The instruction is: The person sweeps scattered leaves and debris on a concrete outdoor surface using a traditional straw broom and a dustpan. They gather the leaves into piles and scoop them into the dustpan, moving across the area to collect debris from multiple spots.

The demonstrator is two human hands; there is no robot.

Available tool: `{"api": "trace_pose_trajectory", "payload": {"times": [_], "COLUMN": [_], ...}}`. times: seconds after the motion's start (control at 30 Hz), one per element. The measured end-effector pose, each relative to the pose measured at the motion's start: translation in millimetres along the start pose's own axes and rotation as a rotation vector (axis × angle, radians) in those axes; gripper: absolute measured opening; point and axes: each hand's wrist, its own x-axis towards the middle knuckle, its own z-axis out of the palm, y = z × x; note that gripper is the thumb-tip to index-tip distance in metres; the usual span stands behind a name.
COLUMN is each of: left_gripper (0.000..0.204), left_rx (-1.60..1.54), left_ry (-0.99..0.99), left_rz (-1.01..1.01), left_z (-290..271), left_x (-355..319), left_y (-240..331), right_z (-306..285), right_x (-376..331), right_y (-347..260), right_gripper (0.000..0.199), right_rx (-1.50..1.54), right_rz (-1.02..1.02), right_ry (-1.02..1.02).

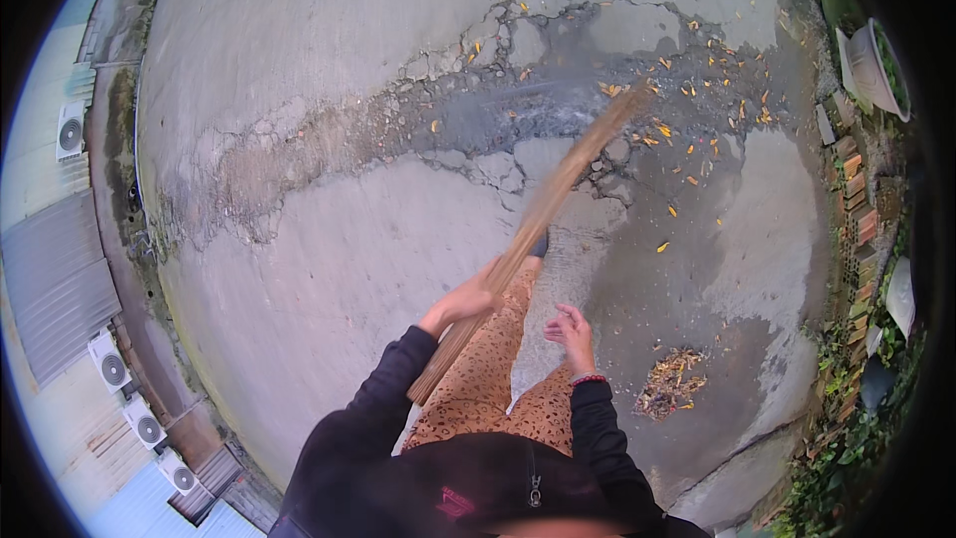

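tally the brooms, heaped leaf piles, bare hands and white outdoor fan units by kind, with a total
Broom: 1
Heaped leaf pile: 1, leaving out the loose scattered leaves
Bare hands: 2, left hand gripping the broom, right hand holding nothing
White outdoor fan units: 4
Total: 8
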Motion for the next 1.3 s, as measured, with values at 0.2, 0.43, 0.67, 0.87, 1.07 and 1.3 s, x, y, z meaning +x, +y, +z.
{"api": "trace_pose_trajectory", "payload": {"times": [0.2,0.43,0.67,0.87,1.07,1.3], "left_gripper": [0.087,0.072,0.096,0.093,0.084,0.059], "left_rx": [-0.289,-0.144,0.345,0.126,-0.136,-0.002], "left_ry": [0.511,0.642,0.005,0.024,0.580,0.517], "left_rz": [-0.321,-0.304,-0.057,0.037,-0.359,-0.266], "left_z": [-71,-51,44,38,9,72], "left_x": [-42,77,132,69,28,186], "left_y": [-62,-79,14,60,-15,18], "right_z": [-49,-40,91,128,145,19], "right_x": [-15,-28,-29,-55,-10,73], "right_y": [-14,-31,-57,-79,-78,-112], "right_gripper": [0.030,0.044,0.068,0.034,0.014,0.023], "right_rx": [-0.044,0.151,0.392,0.430,0.548,0.375], "right_rz": [0.030,0.022,0.291,0.280,0.660,0.507], "right_ry": [0.234,0.361,0.027,-0.269,-0.504,-0.223]}}
